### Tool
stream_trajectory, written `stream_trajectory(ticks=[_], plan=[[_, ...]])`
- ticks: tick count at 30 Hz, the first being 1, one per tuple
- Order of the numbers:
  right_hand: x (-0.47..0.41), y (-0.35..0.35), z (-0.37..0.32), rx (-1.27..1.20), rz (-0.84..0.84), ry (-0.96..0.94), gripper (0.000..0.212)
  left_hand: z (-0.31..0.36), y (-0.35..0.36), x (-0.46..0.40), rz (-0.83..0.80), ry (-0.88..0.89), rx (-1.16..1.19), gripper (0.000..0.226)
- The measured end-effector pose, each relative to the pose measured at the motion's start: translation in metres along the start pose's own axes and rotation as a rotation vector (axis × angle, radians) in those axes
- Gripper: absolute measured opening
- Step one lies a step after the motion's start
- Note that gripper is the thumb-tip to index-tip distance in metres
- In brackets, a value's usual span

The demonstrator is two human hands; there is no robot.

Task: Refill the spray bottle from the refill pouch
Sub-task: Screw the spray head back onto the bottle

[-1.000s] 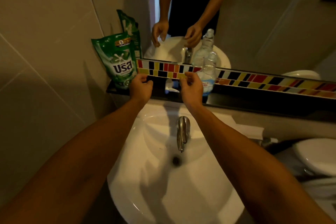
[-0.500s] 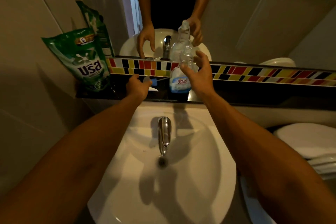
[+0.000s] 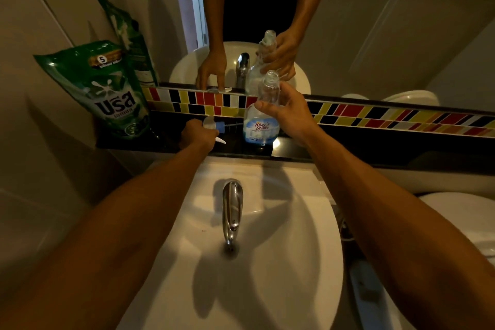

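While the spray bottle point(image 3: 262, 118) is standing upright on the dark ledge point(image 3: 348, 142) behind the sink point(image 3: 281, 262), the right hand point(image 3: 290, 112) is wrapping its fingers around the clear upper body of the bottle, just below the open, capless neck. A blue-and-white label is facing the camera on the lower half of the bottle. The left hand point(image 3: 197, 136) is resting on the ledge to the left of the bottle, its fingers clenching around the removed spray head point(image 3: 214, 126), whose blue collar, thin dip tube and white trigger are projecting from the fist toward the bottle. The green refill pouch point(image 3: 99, 88) is standing at the far left end of the ledge, leaning against the tiled wall, well apart from both hands. A chrome tap point(image 3: 231, 209) is pointing down into the white basin. Above the ledge, a band of coloured tiles point(image 3: 375, 115) is running below the mirror point(image 3: 375, 21), which is reflecting the bottle, both hands and the person's dark shirt.
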State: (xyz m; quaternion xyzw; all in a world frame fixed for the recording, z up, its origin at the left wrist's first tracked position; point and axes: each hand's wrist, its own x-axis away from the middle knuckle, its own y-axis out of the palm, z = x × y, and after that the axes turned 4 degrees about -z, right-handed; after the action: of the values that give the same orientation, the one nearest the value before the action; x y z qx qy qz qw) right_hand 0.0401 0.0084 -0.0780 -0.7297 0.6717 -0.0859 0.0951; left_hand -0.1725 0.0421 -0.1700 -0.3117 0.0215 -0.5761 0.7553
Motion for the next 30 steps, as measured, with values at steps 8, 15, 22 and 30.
stream_trajectory(ticks=[8,15,22,30], plan=[[0.027,-0.011,-0.009,-0.035,0.076,-0.029,0.045,0.009,-0.048,0.010,-0.041,0.172,0.194,0.035],[0.070,-0.021,-0.027,0.030,0.095,-0.034,0.035,0.051,-0.113,0.031,-0.104,0.262,0.418,0.036],[0.110,-0.019,-0.033,0.146,0.122,-0.009,0.042,0.095,-0.171,0.064,-0.177,0.373,0.604,0.045],[0.136,-0.003,-0.041,0.218,0.092,0.066,0.044,0.123,-0.212,0.090,-0.280,0.439,0.677,0.047]])
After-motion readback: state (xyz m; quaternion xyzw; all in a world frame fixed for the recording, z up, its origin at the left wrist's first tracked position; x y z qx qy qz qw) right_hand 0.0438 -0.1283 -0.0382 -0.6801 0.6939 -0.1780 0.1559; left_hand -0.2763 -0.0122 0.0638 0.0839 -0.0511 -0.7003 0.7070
